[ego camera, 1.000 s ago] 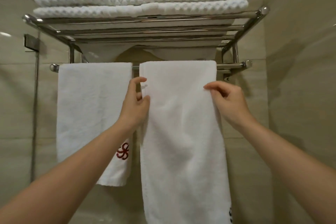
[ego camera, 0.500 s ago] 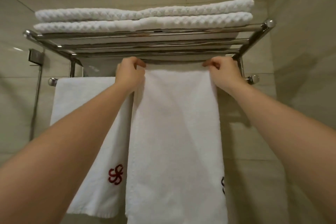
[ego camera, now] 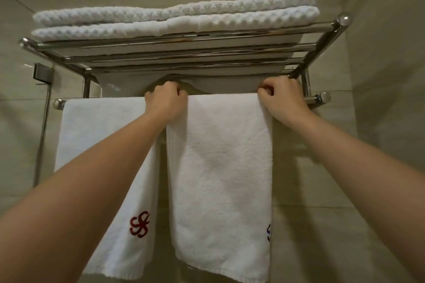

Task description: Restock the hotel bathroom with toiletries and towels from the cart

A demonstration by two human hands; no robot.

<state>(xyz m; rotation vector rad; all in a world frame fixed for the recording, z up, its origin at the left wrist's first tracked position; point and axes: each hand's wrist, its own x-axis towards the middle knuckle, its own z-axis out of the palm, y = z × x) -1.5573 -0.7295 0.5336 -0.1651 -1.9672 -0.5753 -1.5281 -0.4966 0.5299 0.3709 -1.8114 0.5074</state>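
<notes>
I look up at the rack and see the hanging towel (ego camera: 218,167) draped over the low bar (ego camera: 318,99). Its top fold runs side to side along the bar, and its long side drops straight down below both hands.

My left hand (ego camera: 165,104) is on the top left corner. My right hand (ego camera: 284,102) is on the top right corner. Both are at the same height and just as close, so neither hand is nearer. The left fingers (ego camera: 178,91) are curled tight over the fold and grip the cloth. The right fingers (ego camera: 264,89) do the same at their end.

I think the next move is a small tug or slide along the bar to set the towel straight. It has to go sideways, because the fold lies that way.

The towel is white, thick and fluffy. It hangs flat, with a little blue mark (ego camera: 268,232) at the low right edge, too cut off to read. Just beside it, on the left, hangs the red-mark towel (ego camera: 103,145). Folded towels (ego camera: 174,18) lie on the shelf (ego camera: 184,47) above.
</notes>
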